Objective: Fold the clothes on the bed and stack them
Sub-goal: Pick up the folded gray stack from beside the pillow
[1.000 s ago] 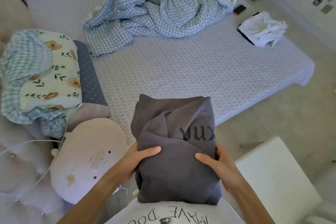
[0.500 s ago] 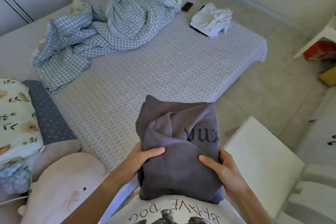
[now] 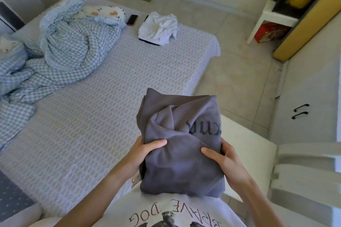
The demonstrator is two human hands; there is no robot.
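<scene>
I hold a folded dark grey garment [image 3: 181, 145] with black gothic lettering in front of my chest, above the near right corner of the bed [image 3: 103, 101]. My left hand [image 3: 144, 151] grips its left edge, thumb on top. My right hand [image 3: 220, 156] grips its right edge the same way. A white garment [image 3: 159, 27] lies loosely folded on a dark piece near the bed's far right corner.
A crumpled blue checked duvet [image 3: 70, 49] covers the bed's far left, with a black phone [image 3: 132, 19] beside it. A white chair [image 3: 302, 177] stands at my right. Tiled floor, a white cabinet [image 3: 310, 108] and a small white table [image 3: 276, 14] lie to the right.
My view has swung to the right: the pillows at the left have left the frame and the floor and cabinet came in. Both hands keep the same hold on the grey garment.
</scene>
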